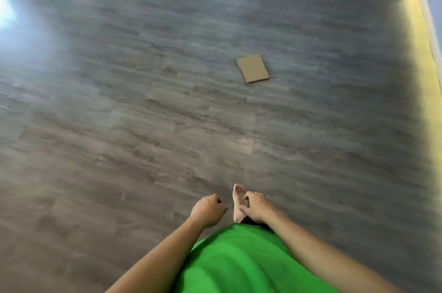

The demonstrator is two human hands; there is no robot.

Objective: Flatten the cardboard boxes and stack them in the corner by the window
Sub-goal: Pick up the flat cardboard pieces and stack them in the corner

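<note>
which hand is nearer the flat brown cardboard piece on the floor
Right, narrowly. The right hand sits almost directly below the flat brown cardboard piece in the head view; the left hand is farther left. Both hold nothing and are well short of it.

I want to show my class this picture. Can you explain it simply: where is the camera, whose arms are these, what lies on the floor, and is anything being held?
The camera sits on a person's head, looking forward and down, so you see their own body. The left hand and right hand have loosely curled fingers and hold nothing. Below them is a green shirt, and a bare foot steps forward. On the grey wood-look floor lies a flat piece of cardboard, well ahead of the person. A yellow strip runs along the right edge.
</note>
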